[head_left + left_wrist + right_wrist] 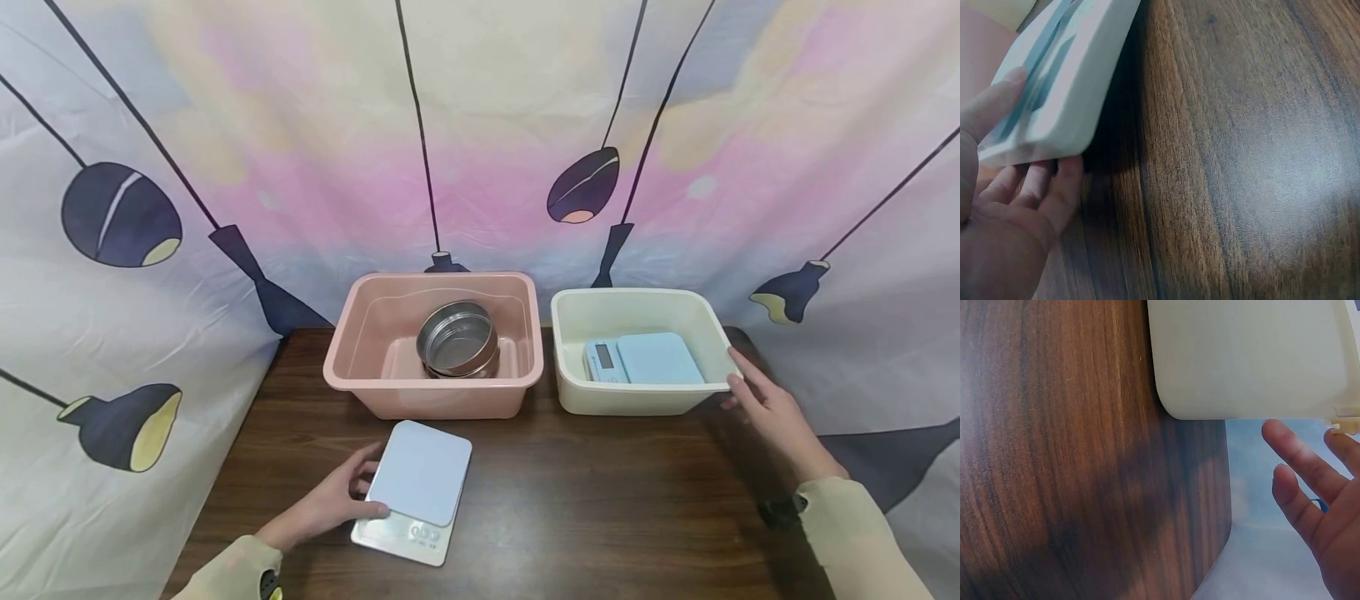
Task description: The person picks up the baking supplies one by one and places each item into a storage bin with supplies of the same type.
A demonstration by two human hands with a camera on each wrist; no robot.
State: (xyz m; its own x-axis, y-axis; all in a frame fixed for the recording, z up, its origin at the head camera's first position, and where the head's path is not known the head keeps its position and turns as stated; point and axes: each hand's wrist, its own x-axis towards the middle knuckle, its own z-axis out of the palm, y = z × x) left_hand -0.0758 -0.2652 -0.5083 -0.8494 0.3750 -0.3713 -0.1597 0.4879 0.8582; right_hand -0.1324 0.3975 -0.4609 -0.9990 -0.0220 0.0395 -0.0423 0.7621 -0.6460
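A white kitchen scale (422,475) with a square platform is tilted over the brown table. My left hand (330,498) grips its near left edge, thumb on top; in the left wrist view the fingers (1038,187) are under the lifted edge of the scale (1079,81). My right hand (780,421) rests at the right rim of a cream plastic bin (622,400), fingers fairly straight. The right wrist view shows those fingers (1304,459) beside the bin wall (1247,362); the thumb is hidden there. A light blue kitchen scale (660,358) lies inside the cream bin.
Left of the cream bin stands a pink plastic bin (450,404) holding round metal sieves (457,337), apparently stacked. Both bins sit at the back of the dark wooden table (585,500), against a patterned curtain (480,125). The table's right edge runs near my right hand.
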